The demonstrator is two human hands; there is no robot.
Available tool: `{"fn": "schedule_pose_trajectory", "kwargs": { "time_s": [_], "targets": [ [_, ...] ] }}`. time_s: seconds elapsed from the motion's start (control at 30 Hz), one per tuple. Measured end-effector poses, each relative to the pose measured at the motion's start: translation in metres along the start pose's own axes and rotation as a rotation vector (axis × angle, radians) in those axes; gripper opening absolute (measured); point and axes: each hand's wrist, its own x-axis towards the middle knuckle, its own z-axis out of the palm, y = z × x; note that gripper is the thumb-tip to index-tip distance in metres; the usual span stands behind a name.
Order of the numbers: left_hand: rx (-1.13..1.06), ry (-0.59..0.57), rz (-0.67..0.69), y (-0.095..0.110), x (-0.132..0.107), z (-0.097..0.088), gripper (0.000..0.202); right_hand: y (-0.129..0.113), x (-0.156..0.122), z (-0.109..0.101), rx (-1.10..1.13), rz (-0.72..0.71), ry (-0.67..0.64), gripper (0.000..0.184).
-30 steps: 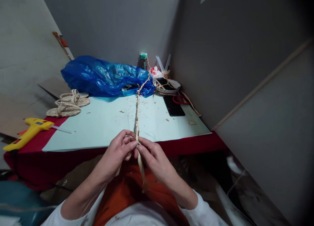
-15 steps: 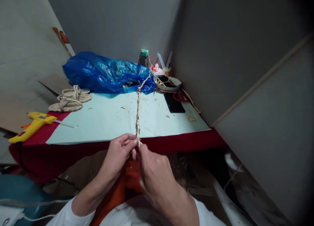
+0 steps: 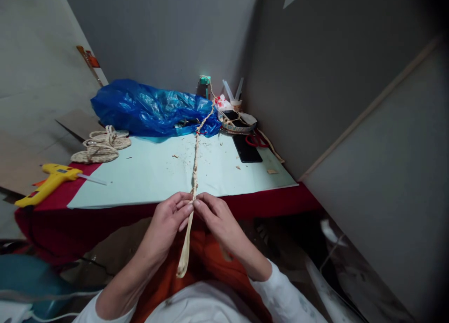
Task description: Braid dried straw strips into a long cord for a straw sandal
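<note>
A braided straw-coloured fibre cord runs from the back of the table straight toward me. At the table's front edge my left hand pinches its near end from the left. My right hand is closed on the same spot from the right, thumb and index finger pressed together. Below the fingers a loose flat fibre strand hangs over my lap. The cord's far end loops around a small green-topped object by the back wall.
Woven sandals and a yellow glue gun lie at left. Behind is a blue plastic bag. On the right are a black phone, red-handled scissors and a round basket. Fibre scraps dot the white sheet.
My right hand has turned and opened outward from its fist-like hold to a fingertip pinch beside my left. The loose strand below the fingers now shows.
</note>
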Motion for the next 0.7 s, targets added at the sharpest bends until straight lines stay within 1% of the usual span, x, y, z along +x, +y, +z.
{"fn": "schedule_pose_trajectory", "kwargs": {
  "time_s": [0.1,0.2,0.3,0.4,0.47,0.53,0.63,0.67,0.7],
  "targets": [
    [0.095,-0.031,-0.004,-0.003,-0.005,-0.002,0.022,0.010,0.000,0.007,0.044,0.005,0.038,0.029],
    [0.358,0.027,0.087,-0.005,-0.008,-0.006,0.020,0.015,-0.002,0.008,0.050,0.005,0.035,0.035],
    [0.583,0.035,0.152,-0.001,-0.013,-0.011,0.019,0.016,-0.003,0.008,0.031,0.015,0.073,0.031],
    [0.630,0.007,0.137,0.006,-0.020,-0.012,0.023,0.015,-0.003,0.009,0.052,0.034,0.095,0.032],
    [0.649,-0.006,0.151,0.006,-0.026,-0.009,0.024,0.014,-0.003,0.009,0.130,0.059,0.090,0.034],
    [0.708,-0.014,0.198,-0.001,-0.031,-0.004,0.023,0.015,-0.004,0.010,0.252,0.105,0.071,0.031],
    [0.808,-0.002,0.288,-0.023,-0.036,0.002,0.019,0.018,-0.006,0.012,0.456,0.171,0.031,0.032],
    [0.830,-0.002,0.313,-0.031,-0.036,0.003,0.021,0.020,-0.007,0.013,0.513,0.196,0.018,0.033],
    [0.833,-0.020,0.311,-0.037,-0.037,0.003,0.022,0.022,-0.008,0.014,0.559,0.222,0.013,0.034]
  ]
}}
